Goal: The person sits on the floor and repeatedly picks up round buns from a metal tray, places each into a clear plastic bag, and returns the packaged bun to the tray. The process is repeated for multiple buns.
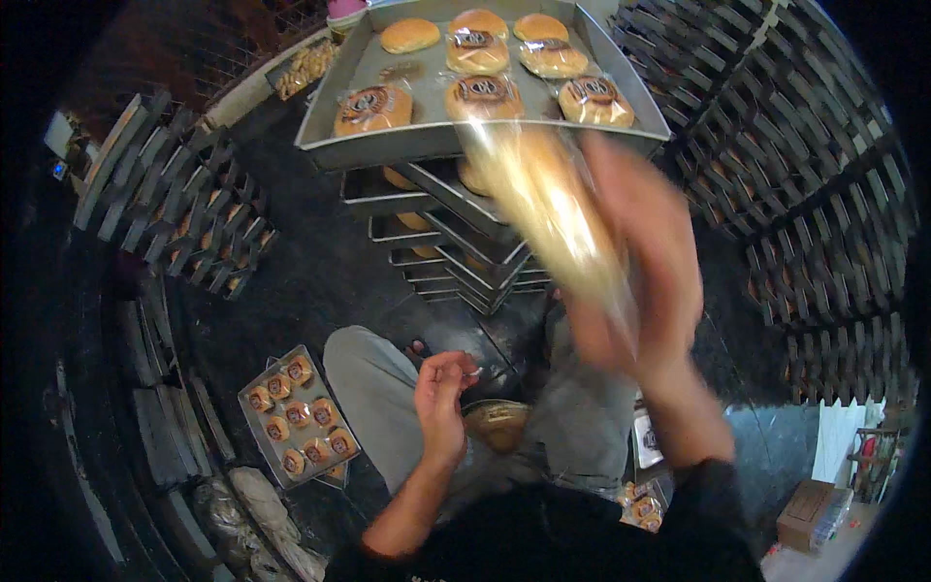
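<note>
My right hand point(651, 269) is raised at the right and blurred by motion. It grips a bun in a clear plastic bag point(549, 214), which overlaps the front wall of a metal baking tray point(393, 149). On that tray lie several buns in printed clear bags, among them a bagged bun point(484, 96) at the front middle. An unbagged bun point(409, 35) sits at the back left. My left hand point(442, 396) hovers above my lap with its fingers curled. A small whitish bit shows at its fingertips, too small to identify.
Beneath the tray stand more stacked trays point(487, 254), turned crosswise. At lower left, another tray point(254, 436) carries bagged buns. Tall tray stacks point(822, 240) line the right, with another tray stack point(182, 196) at left. A cardboard box point(804, 513) stands lower right.
</note>
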`<state>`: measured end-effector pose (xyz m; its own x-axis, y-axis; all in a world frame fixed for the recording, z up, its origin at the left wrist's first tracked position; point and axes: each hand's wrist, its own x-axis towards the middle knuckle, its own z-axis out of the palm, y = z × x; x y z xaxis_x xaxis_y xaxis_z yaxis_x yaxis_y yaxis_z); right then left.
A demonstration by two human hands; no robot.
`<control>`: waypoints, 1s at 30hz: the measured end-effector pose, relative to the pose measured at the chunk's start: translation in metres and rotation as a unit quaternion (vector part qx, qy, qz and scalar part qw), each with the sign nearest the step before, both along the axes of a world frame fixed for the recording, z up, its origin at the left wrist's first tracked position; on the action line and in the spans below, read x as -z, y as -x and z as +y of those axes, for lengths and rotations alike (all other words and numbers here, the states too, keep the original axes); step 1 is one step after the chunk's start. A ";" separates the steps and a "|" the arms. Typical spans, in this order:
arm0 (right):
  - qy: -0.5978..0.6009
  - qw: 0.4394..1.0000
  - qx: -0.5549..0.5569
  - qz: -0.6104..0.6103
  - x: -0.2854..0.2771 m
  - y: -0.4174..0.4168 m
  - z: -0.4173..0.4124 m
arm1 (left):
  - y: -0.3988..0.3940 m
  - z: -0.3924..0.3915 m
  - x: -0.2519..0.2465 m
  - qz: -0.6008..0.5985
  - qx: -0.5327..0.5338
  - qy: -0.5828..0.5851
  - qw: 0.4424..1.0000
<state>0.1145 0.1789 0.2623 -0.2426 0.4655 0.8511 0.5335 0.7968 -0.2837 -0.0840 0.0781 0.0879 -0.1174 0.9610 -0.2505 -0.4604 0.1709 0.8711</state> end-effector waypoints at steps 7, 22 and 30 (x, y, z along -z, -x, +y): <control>0.026 0.995 -0.098 -0.020 0.002 0.068 0.065 | 0.004 -0.036 0.027 0.046 0.084 0.043 0.995; 0.441 0.624 0.632 -0.128 0.493 -0.267 -0.353 | -0.023 -0.033 0.052 0.144 0.262 0.077 0.951; 0.294 0.718 0.629 0.055 0.370 -0.240 -0.313 | -0.095 -0.029 0.025 0.182 0.331 -0.029 0.926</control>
